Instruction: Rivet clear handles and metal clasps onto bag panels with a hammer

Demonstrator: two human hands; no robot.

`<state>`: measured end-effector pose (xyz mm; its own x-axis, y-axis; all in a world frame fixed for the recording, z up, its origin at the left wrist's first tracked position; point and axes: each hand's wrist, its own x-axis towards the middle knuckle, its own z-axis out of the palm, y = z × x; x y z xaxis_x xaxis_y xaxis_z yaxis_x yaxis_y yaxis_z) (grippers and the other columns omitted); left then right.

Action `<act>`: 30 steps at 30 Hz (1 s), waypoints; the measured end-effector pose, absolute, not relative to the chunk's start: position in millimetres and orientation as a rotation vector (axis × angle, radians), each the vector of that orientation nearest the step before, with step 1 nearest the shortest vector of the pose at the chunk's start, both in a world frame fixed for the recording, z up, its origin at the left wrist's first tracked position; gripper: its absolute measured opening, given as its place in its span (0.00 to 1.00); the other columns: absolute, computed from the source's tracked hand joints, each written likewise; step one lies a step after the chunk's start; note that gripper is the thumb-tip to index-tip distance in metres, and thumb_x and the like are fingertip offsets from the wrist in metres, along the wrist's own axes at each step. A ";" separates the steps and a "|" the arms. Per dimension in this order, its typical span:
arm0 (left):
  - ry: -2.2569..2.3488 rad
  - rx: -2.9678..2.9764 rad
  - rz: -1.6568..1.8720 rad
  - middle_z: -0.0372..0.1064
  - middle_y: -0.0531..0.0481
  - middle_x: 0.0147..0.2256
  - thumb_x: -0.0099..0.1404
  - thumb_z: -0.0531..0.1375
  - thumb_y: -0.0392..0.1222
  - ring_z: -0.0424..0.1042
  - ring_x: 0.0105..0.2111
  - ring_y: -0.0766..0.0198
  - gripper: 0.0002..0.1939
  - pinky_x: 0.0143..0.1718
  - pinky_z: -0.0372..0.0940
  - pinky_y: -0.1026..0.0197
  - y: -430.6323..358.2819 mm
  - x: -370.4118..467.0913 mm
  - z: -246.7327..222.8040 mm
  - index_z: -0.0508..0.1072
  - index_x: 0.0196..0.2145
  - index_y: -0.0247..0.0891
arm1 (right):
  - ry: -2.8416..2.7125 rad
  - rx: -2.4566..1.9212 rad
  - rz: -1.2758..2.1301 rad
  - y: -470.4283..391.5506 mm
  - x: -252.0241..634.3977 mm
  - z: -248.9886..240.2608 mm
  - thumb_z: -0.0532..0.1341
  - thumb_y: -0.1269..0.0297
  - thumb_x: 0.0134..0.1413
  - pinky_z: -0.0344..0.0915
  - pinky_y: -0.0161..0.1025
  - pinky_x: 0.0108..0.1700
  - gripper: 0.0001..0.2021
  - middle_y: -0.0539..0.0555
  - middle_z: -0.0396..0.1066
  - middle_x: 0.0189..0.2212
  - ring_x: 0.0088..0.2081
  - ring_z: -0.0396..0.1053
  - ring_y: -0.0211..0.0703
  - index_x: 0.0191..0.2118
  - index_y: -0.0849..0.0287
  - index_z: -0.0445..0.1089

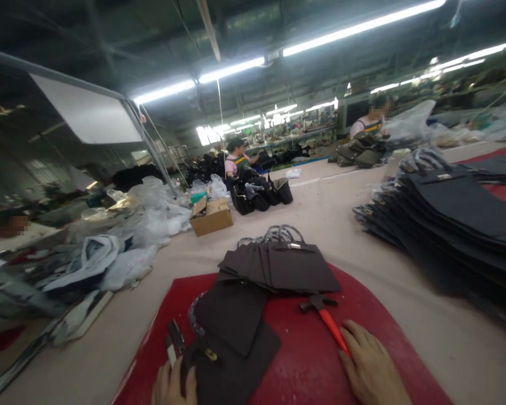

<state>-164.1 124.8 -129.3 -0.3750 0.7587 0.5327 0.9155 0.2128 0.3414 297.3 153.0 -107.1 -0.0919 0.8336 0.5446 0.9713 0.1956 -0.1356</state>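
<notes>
My right hand [369, 363] is closed round the orange handle of a claw hammer [331, 323], whose dark head lies on the red board [303, 349]. At the bottom edge, my left hand [175, 385] rests by a dark bag panel [227, 371] with a gold clasp; its fingers are slightly apart, and its palm is cut off. Dark and silver tools [176, 336] lie just beyond its fingertips. Another dark panel [236, 315] with a wrapped handle overlaps the first. Behind, a fanned stack of dark panels [282, 264] has patterned handles and a metal clasp.
A large stack of dark panels [459, 219] stands at the right. A cardboard box [211, 216] and finished black bags [261, 194] are farther back. Plastic wrap [152, 208] and scraps lie left. Other people sit at the far side and far left.
</notes>
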 end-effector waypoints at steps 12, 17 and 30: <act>-1.927 -1.857 -0.964 0.56 0.31 0.60 0.66 0.52 0.49 0.57 0.62 0.45 0.24 0.62 0.55 0.43 120.0 -117.9 -47.3 0.66 0.54 0.31 | -2.052 -1.800 -0.111 143.0 282.7 -71.8 0.53 0.69 0.60 0.60 0.52 0.55 0.16 0.66 0.66 0.53 0.53 0.62 0.57 0.50 0.67 0.69; -1.710 -2.361 -0.499 0.49 0.33 0.65 0.61 0.60 0.51 0.46 0.67 0.41 0.32 0.64 0.47 0.37 123.7 -46.3 -41.7 0.63 0.59 0.34 | -2.139 -1.711 -0.176 147.8 289.3 -75.8 0.51 0.69 0.61 0.63 0.52 0.54 0.15 0.67 0.67 0.52 0.52 0.64 0.57 0.49 0.69 0.69; -1.789 -2.439 -0.407 0.51 0.35 0.65 0.67 0.53 0.52 0.49 0.66 0.44 0.31 0.64 0.50 0.38 170.3 -104.9 -82.4 0.59 0.63 0.33 | -2.195 -1.728 -0.314 142.2 323.5 -84.0 0.49 0.71 0.62 0.65 0.48 0.52 0.14 0.65 0.69 0.51 0.50 0.67 0.53 0.49 0.66 0.67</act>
<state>-104.9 170.3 -82.4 0.2783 0.9231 0.2653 0.9470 -0.3099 0.0847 323.5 142.2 -84.0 -0.2106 0.8977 0.3871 0.9701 0.2406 -0.0302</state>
